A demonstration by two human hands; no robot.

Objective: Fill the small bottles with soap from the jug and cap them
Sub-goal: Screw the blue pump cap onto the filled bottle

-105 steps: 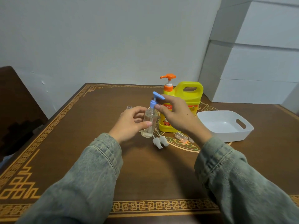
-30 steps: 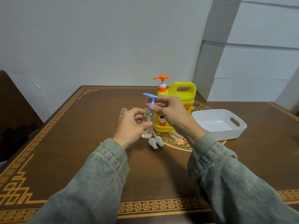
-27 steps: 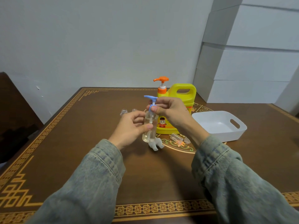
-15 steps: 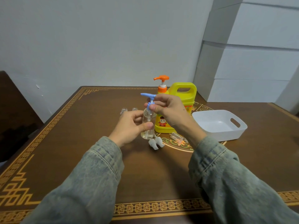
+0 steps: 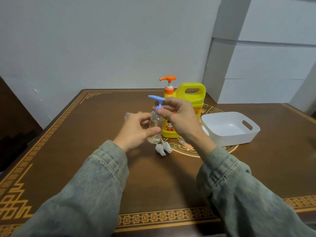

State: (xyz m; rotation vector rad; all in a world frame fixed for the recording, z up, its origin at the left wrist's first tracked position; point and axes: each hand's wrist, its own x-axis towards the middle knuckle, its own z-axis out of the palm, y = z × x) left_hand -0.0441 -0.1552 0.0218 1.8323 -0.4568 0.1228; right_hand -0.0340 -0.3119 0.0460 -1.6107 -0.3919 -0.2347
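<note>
We grip the clear small bottle [image 5: 155,127] with our left hand [image 5: 136,130] to stop it turning, above the table [image 5: 85,134] before the yellow soap jug [image 5: 186,106]. Our right hand [image 5: 177,115] pinches the blue pump cap [image 5: 158,105] collar to thread it on.

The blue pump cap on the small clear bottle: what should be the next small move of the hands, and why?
Probably keep twisting the blue pump cap until it is tight. The left hand holds the small clear bottle above the table, and the right hand pinches the cap's collar at the neck. Whether it is already tight cannot be told.
</note>
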